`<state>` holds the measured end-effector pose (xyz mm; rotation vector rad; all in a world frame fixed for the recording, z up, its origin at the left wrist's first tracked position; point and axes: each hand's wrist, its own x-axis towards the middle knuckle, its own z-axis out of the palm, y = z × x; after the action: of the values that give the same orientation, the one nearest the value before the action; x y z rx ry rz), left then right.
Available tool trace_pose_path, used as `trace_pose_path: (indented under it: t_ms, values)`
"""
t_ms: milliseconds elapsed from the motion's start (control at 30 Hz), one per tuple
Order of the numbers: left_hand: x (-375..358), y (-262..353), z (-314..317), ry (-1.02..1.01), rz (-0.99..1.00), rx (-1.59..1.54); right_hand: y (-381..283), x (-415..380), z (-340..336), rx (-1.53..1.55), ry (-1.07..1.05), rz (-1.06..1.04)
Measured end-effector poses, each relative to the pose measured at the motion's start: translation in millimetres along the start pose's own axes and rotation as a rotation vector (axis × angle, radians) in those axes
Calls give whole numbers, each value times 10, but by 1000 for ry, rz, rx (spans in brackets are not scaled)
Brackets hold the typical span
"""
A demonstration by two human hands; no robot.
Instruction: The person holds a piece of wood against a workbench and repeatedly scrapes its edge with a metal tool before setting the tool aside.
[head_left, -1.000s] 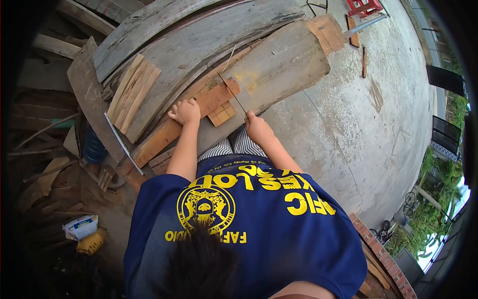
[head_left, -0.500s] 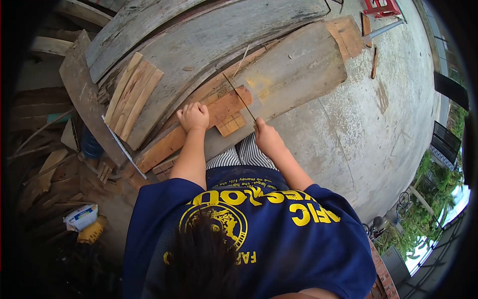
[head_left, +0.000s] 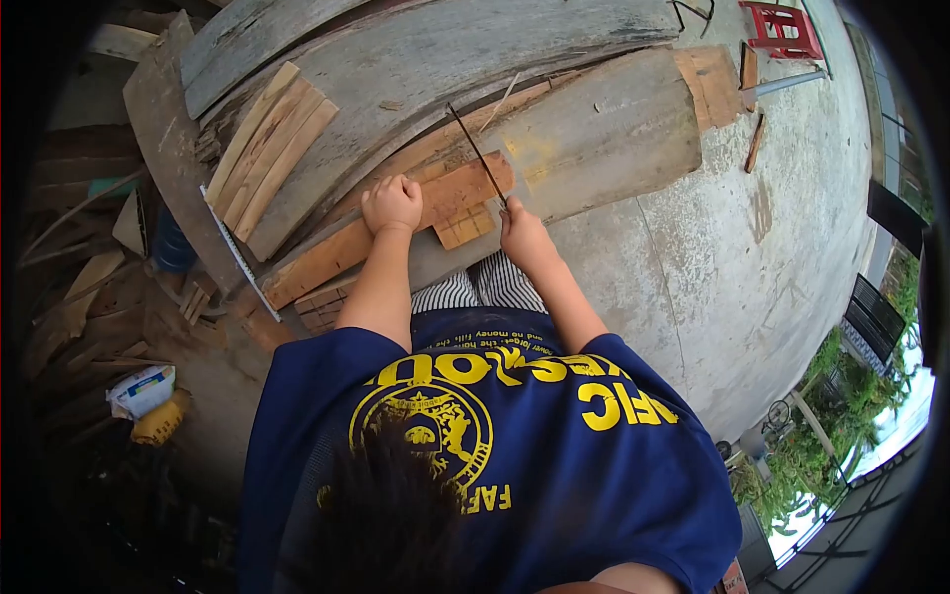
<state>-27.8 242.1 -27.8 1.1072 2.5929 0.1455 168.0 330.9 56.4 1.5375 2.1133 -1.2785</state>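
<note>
My right hand (head_left: 525, 238) is closed round the near end of a thin saw (head_left: 477, 150), seen almost edge-on. Its dark blade lies across a reddish-brown wooden plank (head_left: 450, 198), close to the plank's far right end. With fingers curled, my left hand (head_left: 392, 205) presses on and grips the same plank to the left of the blade. Beneath the plank's near side, a short lighter wood block (head_left: 463, 228) sticks out. A wide grey board (head_left: 614, 134) lies under and beyond the plank's right end.
Several light wood strips (head_left: 275, 158) rest on large grey slabs (head_left: 396, 74) at the upper left. A metal ruler (head_left: 240, 259) stands beside the plank's left end. A red stool (head_left: 782, 30) is at the far right on concrete floor (head_left: 712, 257). Scrap wood (head_left: 94, 287) fills the left.
My right hand and the saw have moved forward, away from my body, across the plank. My left hand stays on the plank. The whole view has shifted slightly.
</note>
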Motion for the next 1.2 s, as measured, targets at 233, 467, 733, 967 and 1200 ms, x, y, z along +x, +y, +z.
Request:
trace_pose_path:
  t_ms: [233,467,733,967,1200]
  values:
    - [16,3,-15,23,31,39,140,-459,-326,-49,-60,7]
    - [5,-11,30,38,20,14,20,119,59,-44,20,-24]
    - [7,4,-2,36,-6,-25,193,-484,-139,-29,-27,32]
    - [8,20,-23,46,-8,-60,-50,237,90,-12,46,-49]
    - [-12,36,-27,67,-29,-71,51,-237,-308,-128,-97,-32]
